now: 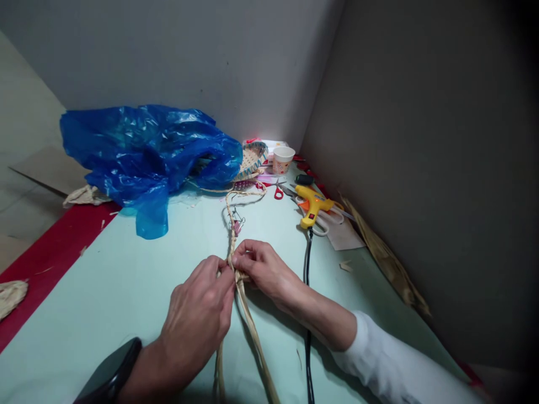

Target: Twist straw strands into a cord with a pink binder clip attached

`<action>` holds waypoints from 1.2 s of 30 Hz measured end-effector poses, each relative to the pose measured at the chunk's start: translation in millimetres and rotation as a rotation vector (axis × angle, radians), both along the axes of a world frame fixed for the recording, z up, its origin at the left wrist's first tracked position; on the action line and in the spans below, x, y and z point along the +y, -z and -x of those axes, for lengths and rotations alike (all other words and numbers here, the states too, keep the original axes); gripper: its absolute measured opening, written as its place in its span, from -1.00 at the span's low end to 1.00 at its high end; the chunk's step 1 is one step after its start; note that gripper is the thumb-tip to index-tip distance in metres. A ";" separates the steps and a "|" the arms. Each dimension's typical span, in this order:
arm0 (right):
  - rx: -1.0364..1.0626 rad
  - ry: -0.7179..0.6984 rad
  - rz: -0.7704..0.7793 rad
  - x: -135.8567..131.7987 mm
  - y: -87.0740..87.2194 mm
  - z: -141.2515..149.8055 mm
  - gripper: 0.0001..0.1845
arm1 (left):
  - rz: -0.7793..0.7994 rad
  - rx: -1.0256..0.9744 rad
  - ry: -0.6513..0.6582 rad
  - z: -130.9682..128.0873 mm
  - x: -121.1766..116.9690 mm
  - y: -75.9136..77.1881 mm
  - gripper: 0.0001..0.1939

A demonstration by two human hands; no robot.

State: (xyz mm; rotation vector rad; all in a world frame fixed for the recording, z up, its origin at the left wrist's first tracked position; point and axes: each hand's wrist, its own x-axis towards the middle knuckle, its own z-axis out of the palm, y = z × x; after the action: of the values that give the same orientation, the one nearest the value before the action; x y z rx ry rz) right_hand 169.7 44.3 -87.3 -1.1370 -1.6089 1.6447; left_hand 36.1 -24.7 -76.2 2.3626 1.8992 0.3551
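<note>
A tan plant-fibre braid [233, 238] runs from the back of the table towards me, ending between my two hands. My left hand [202, 303] pinches the strands at the braid's near end, fingers closed. From the other side my right hand [263, 268] grips the same spot, thumb and fingertips together. Loose flat fibre strands [255, 336] trail from the fingers to the front edge of view. Just beyond the hands, a small clip [238, 225] lies against the braid. The fingertips partly hide the crossing of the strands.
Right of the hands lies a yellow glue gun [312, 205] with a black cord [308, 280] running forward. Red-handled scissors [278, 192], a paper cup [283, 159] and a woven piece [254, 157] are at the back. A blue plastic bag [147, 151] spreads at back left. Walls enclose the table.
</note>
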 end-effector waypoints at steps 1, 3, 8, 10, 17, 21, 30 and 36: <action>-0.002 0.002 0.008 -0.2 0.1 0.5 -0.91 | -0.009 0.053 -0.003 -1.1 -0.4 0.3 -0.70; -0.043 0.012 -0.037 -0.7 -0.8 1.3 -0.91 | -0.029 0.100 0.015 -2.4 -1.6 0.1 -0.70; -0.109 0.002 -0.125 -0.1 -6.4 -1.8 -0.85 | -0.051 -0.207 0.069 5.2 2.6 -6.5 -0.73; -0.118 -0.012 -0.136 1.3 -7.5 -5.3 -0.84 | -0.009 -0.410 -0.037 11.0 11.3 -10.8 -0.74; -0.139 -0.076 -0.143 8.3 -7.6 -14.5 -0.82 | 0.620 -1.121 0.022 15.8 44.7 -12.5 -0.85; -0.221 -0.090 -0.204 11.0 -11.6 -18.2 -0.82 | 0.638 -1.162 -0.035 14.8 44.1 -9.2 -0.90; -0.397 -0.145 -0.382 7.4 -25.7 -24.6 -0.82 | 0.618 -1.213 -0.233 5.9 39.8 4.2 -0.79; -0.645 -0.193 -0.602 9.3 -33.1 -24.7 -0.85 | 0.583 -1.131 -0.251 3.7 40.6 2.2 -0.75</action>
State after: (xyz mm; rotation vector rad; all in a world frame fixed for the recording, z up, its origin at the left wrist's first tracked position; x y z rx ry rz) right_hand 194.4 53.6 -54.2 -1.2613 -2.4569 0.7894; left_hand 32.4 15.9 -78.4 1.1084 1.3999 0.7928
